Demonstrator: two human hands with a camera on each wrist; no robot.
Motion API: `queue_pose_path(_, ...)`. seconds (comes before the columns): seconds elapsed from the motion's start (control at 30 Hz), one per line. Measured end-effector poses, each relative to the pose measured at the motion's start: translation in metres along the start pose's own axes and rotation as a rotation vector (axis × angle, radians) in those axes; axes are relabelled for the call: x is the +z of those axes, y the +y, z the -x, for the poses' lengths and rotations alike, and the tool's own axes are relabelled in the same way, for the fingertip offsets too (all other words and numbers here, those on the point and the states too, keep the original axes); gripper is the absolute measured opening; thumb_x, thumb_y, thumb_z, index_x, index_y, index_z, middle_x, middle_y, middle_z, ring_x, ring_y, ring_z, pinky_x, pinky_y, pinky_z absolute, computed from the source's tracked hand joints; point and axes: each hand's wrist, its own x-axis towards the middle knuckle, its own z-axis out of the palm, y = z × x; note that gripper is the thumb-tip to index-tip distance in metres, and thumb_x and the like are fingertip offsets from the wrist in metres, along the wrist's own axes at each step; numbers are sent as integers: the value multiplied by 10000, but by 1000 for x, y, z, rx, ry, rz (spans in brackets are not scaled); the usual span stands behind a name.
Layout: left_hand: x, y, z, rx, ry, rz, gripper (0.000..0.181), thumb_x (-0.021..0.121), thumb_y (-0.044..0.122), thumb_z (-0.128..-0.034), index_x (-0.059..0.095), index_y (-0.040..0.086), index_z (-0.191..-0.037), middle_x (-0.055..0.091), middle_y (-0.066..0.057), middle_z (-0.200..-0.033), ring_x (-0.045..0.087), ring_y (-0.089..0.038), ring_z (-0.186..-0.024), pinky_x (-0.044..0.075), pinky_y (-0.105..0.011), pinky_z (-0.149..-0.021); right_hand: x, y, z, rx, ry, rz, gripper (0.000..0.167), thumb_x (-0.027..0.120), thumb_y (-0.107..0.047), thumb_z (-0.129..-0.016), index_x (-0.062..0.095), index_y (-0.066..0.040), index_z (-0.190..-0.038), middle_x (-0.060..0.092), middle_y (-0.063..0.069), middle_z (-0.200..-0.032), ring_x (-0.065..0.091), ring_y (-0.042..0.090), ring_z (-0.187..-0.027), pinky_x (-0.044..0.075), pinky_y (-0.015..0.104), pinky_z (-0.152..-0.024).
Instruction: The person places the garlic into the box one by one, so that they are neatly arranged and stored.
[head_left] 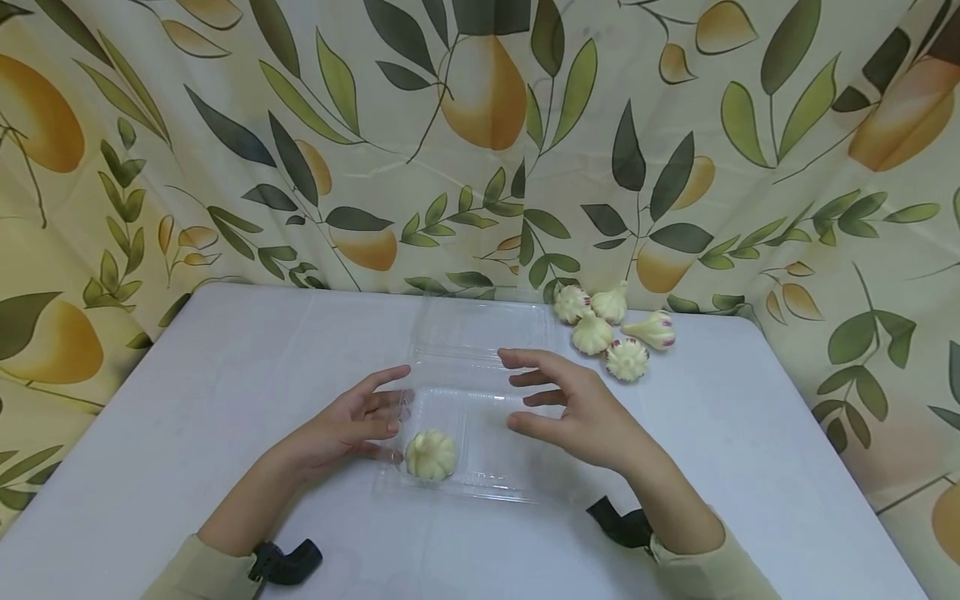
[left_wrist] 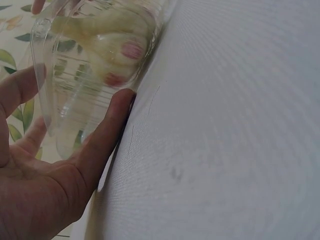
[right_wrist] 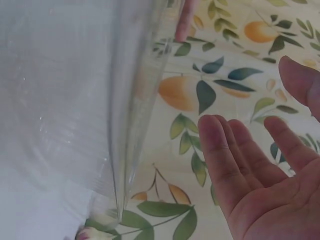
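A clear plastic clamshell box [head_left: 495,446] lies opened on the white table, its lid [head_left: 480,329] folded back toward the wall. One garlic bulb [head_left: 431,456] sits in the front left corner of the base. My left hand [head_left: 348,427] is at the left side of the box, fingers extended and touching its edge. Through the plastic, the left wrist view shows the bulb's [left_wrist: 117,50] pinkish patches. Over the right part of the box hovers my right hand [head_left: 581,408], fingers spread and holding nothing. The right wrist view shows that hand [right_wrist: 265,175] apart from the plastic.
Several garlic bulbs [head_left: 592,333] lie in a cluster at the back right, beside the lid. A patterned cloth [head_left: 480,167] with leaves and fruit hangs behind the table [head_left: 247,367]. Black devices [head_left: 288,562] are worn at both wrists.
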Motion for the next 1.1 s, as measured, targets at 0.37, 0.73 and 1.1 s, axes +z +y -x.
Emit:
queue_pose_path(0.37,-1,-1,1,-4,-10,32,773,591,27,-971,182,218,-1598,197,-181,-1628,211,-419,-1479,526,-524,-934,-11,5,1,19,26,54,676,811,-191,-847,508,-239,-1449,582,9,-1401,633,209,-1180,543,351,-943)
queue_pose_path(0.73,-1,-1,1,-7,-8,36,775,591,23,-970,182,219,-1598,190,-183,-1628,211,-423,-1477,529,-529,-928,-20,11,2,54,55,69,681,809,-199,-850,499,-262,-1454,598,14,-1376,627,239,-1193,545,380,-940)
queue_pose_path(1.1,-1,1,2,-2,-8,37,775,584,20,-972,173,216,-1599,186,-185,-1628,203,-419,-1478,526,-531,-931,-29,16,0,104,84,88,687,816,-210,-843,503,-257,-1453,598,30,-1373,622,263,-1201,536,443,-956)
